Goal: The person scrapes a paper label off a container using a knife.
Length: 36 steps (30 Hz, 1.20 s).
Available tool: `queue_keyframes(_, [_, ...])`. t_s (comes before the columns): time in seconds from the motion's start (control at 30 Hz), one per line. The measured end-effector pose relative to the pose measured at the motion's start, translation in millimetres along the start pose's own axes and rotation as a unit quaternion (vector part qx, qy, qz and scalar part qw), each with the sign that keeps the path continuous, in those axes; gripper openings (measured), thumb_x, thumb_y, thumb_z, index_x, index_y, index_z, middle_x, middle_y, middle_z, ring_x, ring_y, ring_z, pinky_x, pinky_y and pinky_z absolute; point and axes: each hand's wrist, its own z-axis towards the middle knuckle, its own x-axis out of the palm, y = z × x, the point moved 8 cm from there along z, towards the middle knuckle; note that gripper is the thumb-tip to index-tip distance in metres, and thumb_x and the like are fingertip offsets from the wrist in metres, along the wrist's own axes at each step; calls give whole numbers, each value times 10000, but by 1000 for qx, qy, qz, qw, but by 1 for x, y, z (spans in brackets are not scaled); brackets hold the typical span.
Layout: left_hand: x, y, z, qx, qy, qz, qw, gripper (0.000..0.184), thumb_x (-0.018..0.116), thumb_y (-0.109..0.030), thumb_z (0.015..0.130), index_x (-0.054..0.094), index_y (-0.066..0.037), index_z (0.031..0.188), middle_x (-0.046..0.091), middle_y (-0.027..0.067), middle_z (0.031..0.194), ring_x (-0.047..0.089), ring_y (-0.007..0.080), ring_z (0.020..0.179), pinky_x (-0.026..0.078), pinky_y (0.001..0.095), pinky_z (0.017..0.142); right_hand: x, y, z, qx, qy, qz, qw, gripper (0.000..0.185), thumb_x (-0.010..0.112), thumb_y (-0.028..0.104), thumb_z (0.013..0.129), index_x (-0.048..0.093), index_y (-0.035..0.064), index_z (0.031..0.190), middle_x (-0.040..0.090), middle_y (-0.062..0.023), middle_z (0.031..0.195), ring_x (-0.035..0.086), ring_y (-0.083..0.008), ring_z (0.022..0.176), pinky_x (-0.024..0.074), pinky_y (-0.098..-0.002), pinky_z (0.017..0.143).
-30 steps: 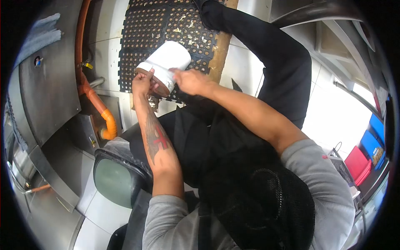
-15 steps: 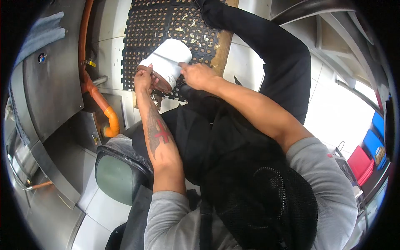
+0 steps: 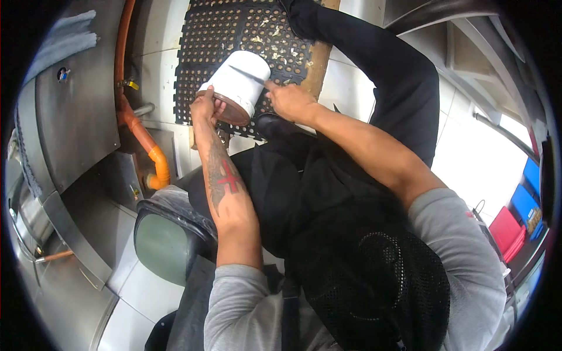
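Note:
A white, tub-like cylinder point(image 3: 239, 79) with a brown round end lies tilted over the perforated black mat, its brown end facing me. My left hand point(image 3: 205, 108) grips the lower left edge of that end, thumb on the white side and fingers on the brown face. On the right, my right hand point(image 3: 290, 102) is closed around what looks like a knife point(image 3: 247, 74), its thin blade lying across the white wall. The handle is mostly hidden in my fingers.
Pale scraps dot the black mat point(image 3: 205, 52). Left of it stand an orange pipe point(image 3: 137, 137) and steel cabinets point(image 3: 76, 117). A green-backed chair point(image 3: 161, 243) is close by my left arm. Red and blue boards point(image 3: 506, 231) stand at far right.
The white cylinder has turned a little, so more of its brown end shows. My right hand has shifted slightly right and up, and the blade now shows across the white wall.

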Motion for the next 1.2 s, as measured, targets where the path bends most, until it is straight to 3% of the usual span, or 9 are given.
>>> queue_keyframes(0.13, [-4,9,3,-14,-9,-17,1000,278,690,-272,937,572,-20,931,583,45,828,590,104,658,629,299,596,5,9,-15,-63,-11,7,998,415,409,294,1023,460,115,1393,670,-307,1011,661,-483,898,513,-567,844])
queue_keyframes(0.23, [-3,4,7,-12,5,-27,1000,283,697,-267,932,574,-12,946,588,53,842,596,115,663,633,311,618,1,-6,-10,11,-6,-3,1000,376,426,263,1009,528,76,1318,675,-295,1022,649,-456,994,506,-533,897])
queue_keyframes(0.3, [-5,13,9,-20,10,-17,1000,290,703,-265,928,575,-6,956,590,58,850,601,122,669,635,316,627,-3,23,-31,-22,52,-11,998,387,430,267,1013,516,72,1335,676,-295,1018,658,-468,957,512,-547,869])
queue_keyframes(0.63, [-8,14,15,-33,-3,-58,998,302,712,-262,922,589,2,1001,584,68,862,603,135,685,635,322,629,5,2,-23,-25,-16,-6,1000,452,387,317,1030,442,112,1430,692,-272,941,667,-478,858,531,-558,798])
queue_keyframes(0.73, [-10,17,13,-54,3,-48,997,229,723,-284,915,631,-101,1017,565,26,869,561,122,696,615,317,700,10,12,-35,-55,7,-43,998,465,388,322,1031,423,92,1434,687,-284,892,672,-470,839,534,-559,776])
queue_keyframes(0.9, [-7,15,10,-37,1,-27,999,288,761,-298,881,620,-63,971,579,33,884,572,129,687,612,295,631,7,-31,8,15,-55,-7,998,417,396,285,1033,447,72,1388,686,-285,915,679,-448,877,531,-541,787])
queue_keyframes(0.97, [-4,14,6,-22,3,5,1000,309,773,-285,868,593,-44,935,572,36,832,573,125,655,613,294,598,-8,-17,7,41,-19,-16,999,419,374,298,1031,483,26,1329,689,-261,1040,674,-436,971,517,-535,880])
queue_keyframes(1.13, [-5,13,10,2,10,55,998,375,817,-269,821,534,-24,802,559,42,731,571,125,590,595,272,515,6,21,9,-45,11,-31,998,366,393,214,998,527,41,1292,689,-284,1003,688,-420,952,537,-497,889])
queue_keyframes(1.2, [-9,16,3,-5,1,56,998,382,820,-274,818,532,-24,806,560,44,723,571,125,586,595,269,515,10,-16,38,16,-9,-18,1000,365,397,195,990,530,24,1284,693,-275,1007,691,-413,952,541,-488,887])
